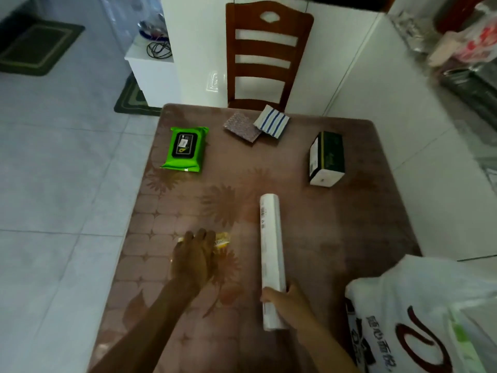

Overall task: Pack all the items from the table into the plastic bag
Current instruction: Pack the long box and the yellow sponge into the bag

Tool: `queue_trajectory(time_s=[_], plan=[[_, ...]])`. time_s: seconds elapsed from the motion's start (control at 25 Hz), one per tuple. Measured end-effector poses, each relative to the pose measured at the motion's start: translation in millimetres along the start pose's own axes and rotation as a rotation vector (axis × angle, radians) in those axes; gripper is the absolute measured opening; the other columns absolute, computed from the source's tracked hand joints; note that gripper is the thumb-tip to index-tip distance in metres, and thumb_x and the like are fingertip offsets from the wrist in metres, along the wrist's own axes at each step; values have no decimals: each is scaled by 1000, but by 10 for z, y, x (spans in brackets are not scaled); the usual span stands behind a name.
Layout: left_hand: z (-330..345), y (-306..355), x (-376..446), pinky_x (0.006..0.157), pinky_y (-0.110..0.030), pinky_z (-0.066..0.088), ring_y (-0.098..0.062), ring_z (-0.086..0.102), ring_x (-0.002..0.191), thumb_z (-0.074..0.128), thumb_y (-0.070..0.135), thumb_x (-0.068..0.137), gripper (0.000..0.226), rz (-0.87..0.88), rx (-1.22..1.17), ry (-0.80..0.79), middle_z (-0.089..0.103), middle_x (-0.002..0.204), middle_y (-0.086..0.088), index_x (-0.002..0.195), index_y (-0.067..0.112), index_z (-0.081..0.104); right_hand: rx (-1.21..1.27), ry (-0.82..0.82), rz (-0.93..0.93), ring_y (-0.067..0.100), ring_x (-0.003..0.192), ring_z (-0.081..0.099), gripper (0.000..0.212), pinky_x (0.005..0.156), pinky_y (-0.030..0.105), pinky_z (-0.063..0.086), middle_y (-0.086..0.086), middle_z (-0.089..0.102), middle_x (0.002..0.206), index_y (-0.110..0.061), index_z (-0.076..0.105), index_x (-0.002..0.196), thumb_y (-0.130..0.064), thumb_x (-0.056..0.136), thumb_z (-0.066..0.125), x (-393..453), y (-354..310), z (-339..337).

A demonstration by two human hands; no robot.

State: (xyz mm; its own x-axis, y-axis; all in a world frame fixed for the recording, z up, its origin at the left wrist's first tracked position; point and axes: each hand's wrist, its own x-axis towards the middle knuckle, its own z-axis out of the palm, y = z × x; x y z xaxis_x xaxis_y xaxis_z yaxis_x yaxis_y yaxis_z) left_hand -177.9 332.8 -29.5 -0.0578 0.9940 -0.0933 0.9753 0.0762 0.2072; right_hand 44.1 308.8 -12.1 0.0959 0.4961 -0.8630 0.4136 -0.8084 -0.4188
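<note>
Upper left of frame: green wipes pack [185,149] flat on table [349,238]. Lower left-centre: left hand [192,261], fingers [200,238] curled over small yellow packet [222,239]; grip underneath not visible. Upper centre: two folded cloths [256,125], overlapping. Centre: white roll [271,258] gripped near its lower end by right hand [287,300], fingers wrapped round it. Right of centre: dark box [325,158]. Lower right: plastic bag [419,305], mouth not discernible. Risks: end-held roll tipping or slipping; packet sliding from partial grip; both hands occupied, bag mouth unsupported, items catching on rim.
</note>
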Motion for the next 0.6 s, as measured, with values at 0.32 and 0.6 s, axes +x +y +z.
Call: queue_trajectory(time_s=[0.32,0.6], plan=[[-440,1248,-989,51,-27,39,-30,66,64,48,20,69,40,253,-446,-76,72,79,-6,107,22,57,229,122,-340,15,82,69,62,61,28,56,-2,65,104,-33,51,108,-22,56,83,-1815,742,-1157],[-992,2830,-1588,60,-35,49,-9,60,61,31,51,88,42,330,-657,-17,67,71,6,86,28,66,299,159,-560,20,93,71,66,72,37,60,-7,73,104,-43,59,113,-33,56,90,-2698,1717,-2895]])
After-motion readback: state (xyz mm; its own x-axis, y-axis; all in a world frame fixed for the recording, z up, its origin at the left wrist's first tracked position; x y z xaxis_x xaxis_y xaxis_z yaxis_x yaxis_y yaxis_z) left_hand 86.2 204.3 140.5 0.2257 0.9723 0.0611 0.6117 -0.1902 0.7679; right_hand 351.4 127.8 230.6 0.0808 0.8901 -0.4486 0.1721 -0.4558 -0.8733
